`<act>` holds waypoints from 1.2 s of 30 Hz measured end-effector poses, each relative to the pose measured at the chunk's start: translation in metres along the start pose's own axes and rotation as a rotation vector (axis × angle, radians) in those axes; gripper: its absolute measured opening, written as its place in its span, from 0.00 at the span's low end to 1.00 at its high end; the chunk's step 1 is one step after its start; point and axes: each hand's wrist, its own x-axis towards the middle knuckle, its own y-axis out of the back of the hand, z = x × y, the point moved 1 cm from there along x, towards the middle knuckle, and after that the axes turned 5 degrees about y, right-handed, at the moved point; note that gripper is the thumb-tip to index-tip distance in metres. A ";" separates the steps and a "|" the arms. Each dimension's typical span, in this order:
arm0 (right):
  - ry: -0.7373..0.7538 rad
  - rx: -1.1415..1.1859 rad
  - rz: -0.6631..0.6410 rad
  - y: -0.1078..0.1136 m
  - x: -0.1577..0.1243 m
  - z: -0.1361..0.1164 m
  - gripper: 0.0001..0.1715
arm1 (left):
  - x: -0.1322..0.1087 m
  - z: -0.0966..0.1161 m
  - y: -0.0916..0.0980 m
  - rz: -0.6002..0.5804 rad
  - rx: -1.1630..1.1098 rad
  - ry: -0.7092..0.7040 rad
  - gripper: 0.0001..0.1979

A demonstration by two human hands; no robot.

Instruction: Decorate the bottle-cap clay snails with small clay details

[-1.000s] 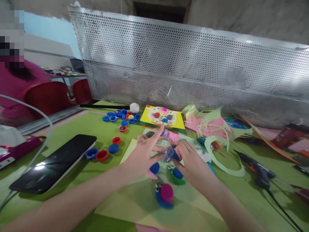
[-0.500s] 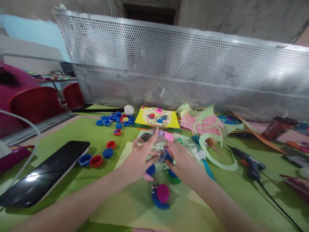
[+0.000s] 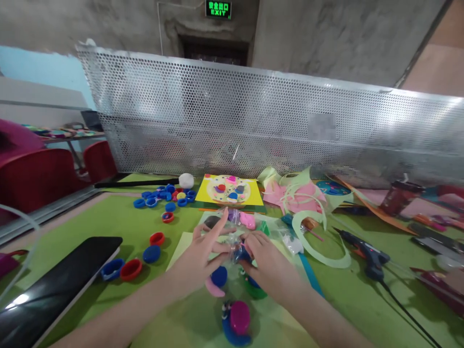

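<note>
Between my two hands is a small clear plastic bag (image 3: 235,240) with dark blue modelling clay (image 3: 240,252) in it. My left hand (image 3: 203,249) holds the bag's left side between thumb and fingers, its index finger pointing up. The fingers of my right hand (image 3: 270,261) are closed on the other side, partly hiding the clay. Below them on pale paper lies a snail figure (image 3: 239,321) with a magenta cap shell, blue clay body and googly eyes. A blue cap on pink clay (image 3: 217,280) sits under my left hand. A green clay figure (image 3: 255,290) is partly covered by my right hand.
Blue and red bottle caps (image 3: 152,253) lie at left beside a black phone (image 3: 61,285). A decorated yellow card (image 3: 210,182) stands behind my hands. Cut paper scraps (image 3: 300,198) and a corded glue gun (image 3: 366,251) are at right. A perforated metal panel (image 3: 217,111) borders the back.
The camera view has tilted up, so the tabletop sits lower and a green exit sign shows. My hands stay at the bag with nearly the same grip.
</note>
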 end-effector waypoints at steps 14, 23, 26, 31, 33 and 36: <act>-0.057 0.065 0.172 0.008 -0.002 -0.007 0.17 | -0.003 0.016 -0.002 0.274 -0.120 0.260 0.13; -0.091 0.312 0.241 0.008 -0.001 0.002 0.19 | 0.000 0.011 0.002 0.218 -0.111 0.233 0.13; -0.110 0.399 0.273 0.010 0.002 0.003 0.20 | -0.002 0.011 0.001 0.175 -0.120 0.215 0.12; -0.108 0.514 0.332 0.007 0.004 0.005 0.23 | -0.002 0.015 0.002 0.111 -0.127 0.210 0.12; -0.102 0.537 0.358 0.005 0.004 0.007 0.21 | -0.002 0.017 0.004 0.092 -0.136 0.204 0.10; -0.092 0.555 0.384 0.003 0.004 0.011 0.18 | -0.003 0.021 0.006 0.072 -0.156 0.204 0.11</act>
